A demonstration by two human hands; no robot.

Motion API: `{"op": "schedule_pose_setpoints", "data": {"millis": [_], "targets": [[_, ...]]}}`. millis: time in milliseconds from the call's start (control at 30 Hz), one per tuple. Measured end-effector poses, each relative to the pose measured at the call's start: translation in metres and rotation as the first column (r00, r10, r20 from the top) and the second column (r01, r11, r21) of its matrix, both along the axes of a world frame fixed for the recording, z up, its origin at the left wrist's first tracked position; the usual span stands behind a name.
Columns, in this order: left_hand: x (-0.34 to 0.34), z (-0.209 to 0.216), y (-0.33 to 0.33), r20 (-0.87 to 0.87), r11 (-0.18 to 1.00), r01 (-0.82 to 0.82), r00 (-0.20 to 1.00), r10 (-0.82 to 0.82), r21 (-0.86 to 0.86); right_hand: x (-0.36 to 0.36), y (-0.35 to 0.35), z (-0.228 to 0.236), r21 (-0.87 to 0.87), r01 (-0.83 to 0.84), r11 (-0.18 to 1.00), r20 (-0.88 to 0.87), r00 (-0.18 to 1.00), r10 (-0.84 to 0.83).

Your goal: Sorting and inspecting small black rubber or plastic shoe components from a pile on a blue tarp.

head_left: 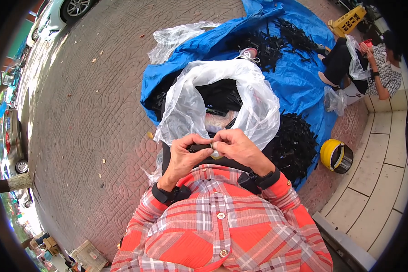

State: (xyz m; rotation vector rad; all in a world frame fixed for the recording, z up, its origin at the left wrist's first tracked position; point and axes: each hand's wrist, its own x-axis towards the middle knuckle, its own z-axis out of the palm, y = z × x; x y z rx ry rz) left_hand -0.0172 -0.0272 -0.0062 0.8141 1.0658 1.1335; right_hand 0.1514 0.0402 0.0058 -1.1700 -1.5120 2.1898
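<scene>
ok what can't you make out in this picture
All in the head view:
Dark piece: partly covered by the left hand and right hand.
Clear bag's bottom: hidden under its contents.
White car: cut off by the upper edge.
Seated person's red thing: too small.

The little piece [198, 148] between the fingers [191, 138] is black. The shirt [204, 213] just below the fingers is red, with white and grey checks. Just above them, the plastic bag [259, 111] is cloudy white. The big sheet [299, 86] farther up is bright blue. Right of the fingers, the heap [295, 138] is black and the bucket [329, 154] yellow. The ground [90, 118] to the left is reddish brown with swirly shapes.
</scene>
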Motion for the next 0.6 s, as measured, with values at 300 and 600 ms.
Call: {"op": "schedule_pose_setpoints", "data": {"millis": [300, 600], "targets": [[0.004, -0.022, 0.011, -0.427, 0.972, -0.17, 0.876, 0.225, 0.165, -0.027, -0.017, -0.007, 0.822, 0.107, 0.559, 0.029, 0.973, -0.229], [0.012, -0.009, 0.016, -0.3, 0.974, -0.222, 0.928, 0.223, 0.037, -0.032, -0.012, -0.025, 0.409, 0.375, 0.832, 0.036, 0.904, -0.425]]}}
